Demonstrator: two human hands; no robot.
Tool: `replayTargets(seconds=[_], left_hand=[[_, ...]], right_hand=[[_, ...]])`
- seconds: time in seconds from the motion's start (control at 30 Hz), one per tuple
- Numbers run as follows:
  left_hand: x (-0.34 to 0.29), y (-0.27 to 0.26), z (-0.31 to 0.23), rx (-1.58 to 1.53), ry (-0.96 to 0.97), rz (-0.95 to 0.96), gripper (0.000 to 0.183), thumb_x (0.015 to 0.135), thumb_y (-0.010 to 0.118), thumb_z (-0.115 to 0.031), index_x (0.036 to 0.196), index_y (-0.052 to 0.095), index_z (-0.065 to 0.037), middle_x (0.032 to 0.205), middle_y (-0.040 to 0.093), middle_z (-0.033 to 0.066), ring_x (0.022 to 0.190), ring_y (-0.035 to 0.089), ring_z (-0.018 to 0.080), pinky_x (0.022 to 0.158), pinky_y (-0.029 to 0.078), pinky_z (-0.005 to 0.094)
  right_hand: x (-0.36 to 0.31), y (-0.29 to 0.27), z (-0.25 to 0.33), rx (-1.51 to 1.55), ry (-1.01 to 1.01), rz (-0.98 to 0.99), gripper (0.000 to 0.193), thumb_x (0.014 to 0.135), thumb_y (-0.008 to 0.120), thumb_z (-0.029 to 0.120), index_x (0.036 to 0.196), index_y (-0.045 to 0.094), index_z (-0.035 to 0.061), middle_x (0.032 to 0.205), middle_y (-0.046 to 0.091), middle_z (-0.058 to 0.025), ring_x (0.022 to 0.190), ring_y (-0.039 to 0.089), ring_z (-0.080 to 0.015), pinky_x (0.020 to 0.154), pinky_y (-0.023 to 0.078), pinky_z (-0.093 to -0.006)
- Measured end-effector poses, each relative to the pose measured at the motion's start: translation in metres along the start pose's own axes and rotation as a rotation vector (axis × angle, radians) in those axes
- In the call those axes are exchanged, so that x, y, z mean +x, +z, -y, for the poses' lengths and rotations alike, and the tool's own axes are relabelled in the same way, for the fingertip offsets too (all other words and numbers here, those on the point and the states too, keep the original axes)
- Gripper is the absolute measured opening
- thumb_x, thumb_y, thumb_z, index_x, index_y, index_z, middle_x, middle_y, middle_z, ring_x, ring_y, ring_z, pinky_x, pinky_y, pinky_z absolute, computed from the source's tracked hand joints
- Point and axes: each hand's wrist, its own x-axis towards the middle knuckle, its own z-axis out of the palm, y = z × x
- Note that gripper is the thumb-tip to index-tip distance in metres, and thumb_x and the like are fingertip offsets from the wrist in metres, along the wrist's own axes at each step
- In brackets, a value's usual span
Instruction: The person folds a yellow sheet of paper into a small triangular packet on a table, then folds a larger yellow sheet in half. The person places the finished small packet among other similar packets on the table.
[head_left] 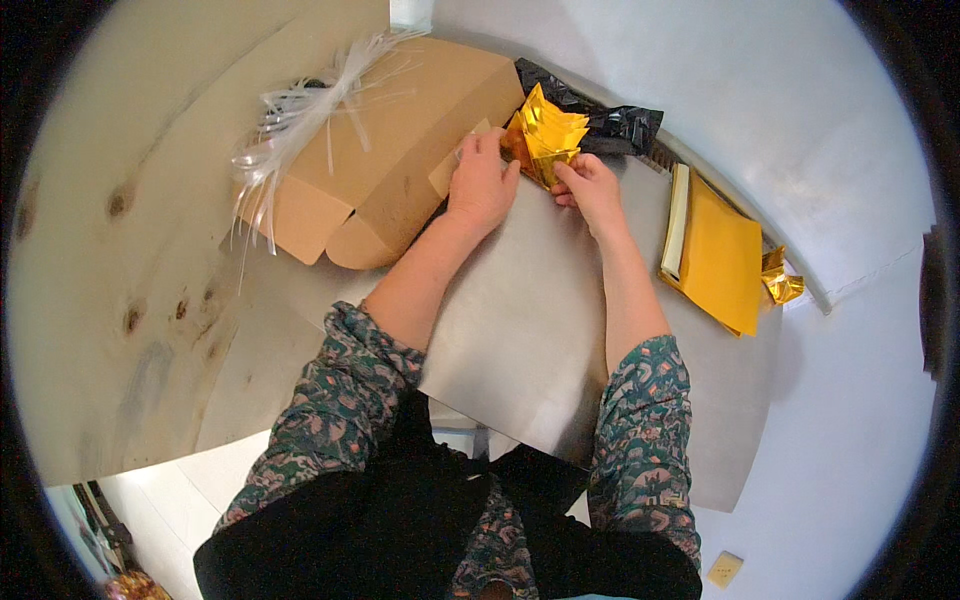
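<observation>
My right hand [592, 190] pinches the lower edge of a bundle of shiny gold foil sheets [550, 128] between thumb and fingers. The bundle stands up in a crumpled fan with pointed corners. My left hand [484, 188] is just left of the foil, over the near edge of a brown cardboard box [400, 125]. Its fingers reach forward by a small cardboard flap, with the thumb held apart, and they do not clearly grip anything. Part of the foil's lower left side lies close to the left fingertips.
Clear plastic strips [320, 105] drape over the box. Crumpled black plastic [625, 130] lies behind the foil. A stack of yellow sheets [715, 250] rests at the right of the metal table [520, 310], with a gold foil piece [782, 278] beside it. Stained wooden board [110, 270] stretches along the left.
</observation>
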Motion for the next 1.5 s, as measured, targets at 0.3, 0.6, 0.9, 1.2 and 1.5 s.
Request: replayTargets(seconds=[0.3,0.6,0.9,1.2,1.5], left_hand=[[0.004,0.016,-0.009,0.139,0.033,0.217,0.043,0.094,0.063,-0.029,0.135,0.058,-0.019,0.127,0.058,0.0108,0.116,0.059,0.0292,0.096,0.050,0.0420],[0.003,0.017,-0.008,0.071,0.016,0.173,0.045,0.093,0.065,-0.025,0.135,0.055,-0.015,0.121,0.061,0.0111,0.111,0.062,0.0299,0.093,0.051,0.0416],[0.001,0.016,-0.009,0.022,0.011,0.138,0.043,0.093,0.064,-0.023,0.132,0.051,-0.009,0.121,0.063,0.0130,0.110,0.062,0.0320,0.093,0.050,0.0426],[0.002,0.015,-0.003,-0.141,0.015,0.118,0.037,0.094,0.063,-0.018,0.127,0.056,-0.004,0.108,0.067,0.0155,0.093,0.067,0.0291,0.083,0.054,0.0390],[-0.007,0.006,-0.020,-0.278,0.059,0.119,0.031,0.096,0.063,-0.015,0.124,0.058,-0.003,0.100,0.067,0.0114,0.087,0.067,0.0195,0.076,0.054,0.0332]], right_hand=[[0.027,0.002,-0.011,-0.104,-0.061,-0.156,0.034,0.087,0.077,0.019,0.110,0.060,-0.0012,0.092,0.070,-0.0095,0.063,0.067,-0.0137,0.053,0.053,-0.0277],[0.003,-0.001,-0.014,-0.222,-0.115,-0.170,0.050,0.088,0.077,0.017,0.128,0.053,-0.0021,0.113,0.063,-0.0130,0.076,0.069,-0.0158,0.057,0.053,-0.0273],[-0.041,-0.007,-0.013,-0.196,-0.091,-0.149,0.046,0.090,0.073,0.015,0.129,0.054,0.0000,0.113,0.062,-0.0116,0.078,0.068,-0.0149,0.060,0.054,-0.0273],[-0.155,-0.034,0.030,-0.492,-0.406,-0.020,0.034,0.091,0.068,0.013,0.123,0.058,0.0057,0.111,0.064,-0.0113,0.085,0.067,-0.0207,0.075,0.055,-0.0319],[-0.208,-0.137,0.035,-0.991,-0.569,-0.456,0.037,0.084,0.073,0.015,0.119,0.062,0.0057,0.115,0.063,-0.0133,0.108,0.059,-0.0296,0.094,0.048,-0.0399]])
